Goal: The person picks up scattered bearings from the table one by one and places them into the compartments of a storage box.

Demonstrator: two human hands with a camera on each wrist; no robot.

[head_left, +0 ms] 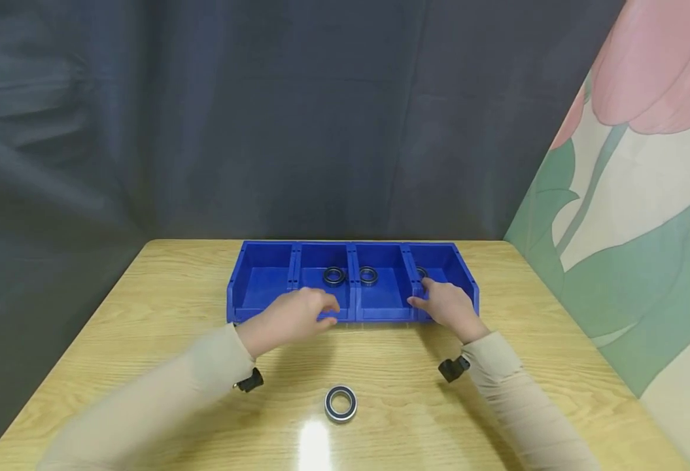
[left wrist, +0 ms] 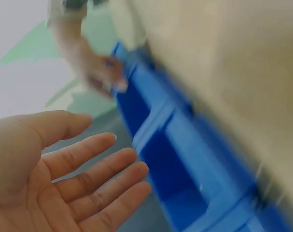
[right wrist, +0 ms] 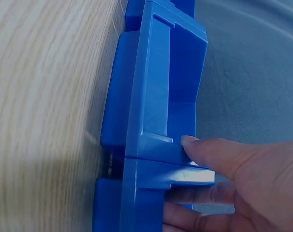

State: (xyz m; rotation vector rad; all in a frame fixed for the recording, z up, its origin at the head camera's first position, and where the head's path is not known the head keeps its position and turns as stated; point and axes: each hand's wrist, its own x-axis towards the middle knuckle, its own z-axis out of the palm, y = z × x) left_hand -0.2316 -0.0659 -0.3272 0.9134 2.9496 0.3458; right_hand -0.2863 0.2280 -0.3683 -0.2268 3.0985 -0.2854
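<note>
A ball bearing (head_left: 328, 405) lies on the wooden table between the forearms. Behind it stands a row of blue bins (head_left: 382, 314), with single bearings in the two middle bins. My left hand (head_left: 290, 318) hovers before the left-middle bins, its palm bare and fingers loosely spread in the left wrist view. At the rightmost bin, my right hand (head_left: 447, 304) reaches over the front. A bearing (head_left: 420, 268) there shows partly past its fingertips. In the right wrist view the thumb (right wrist: 216, 153) and fingers lie either side of a divider (right wrist: 192, 175); the fingertips are hidden in the bin.
The leftmost bin (head_left: 269, 294) holds nothing visible. A dark curtain (head_left: 321, 131) hangs behind the table (head_left: 162, 314), and a tulip-painted panel (head_left: 615, 216) borders its right side. Both wrists carry small black devices (head_left: 453, 369).
</note>
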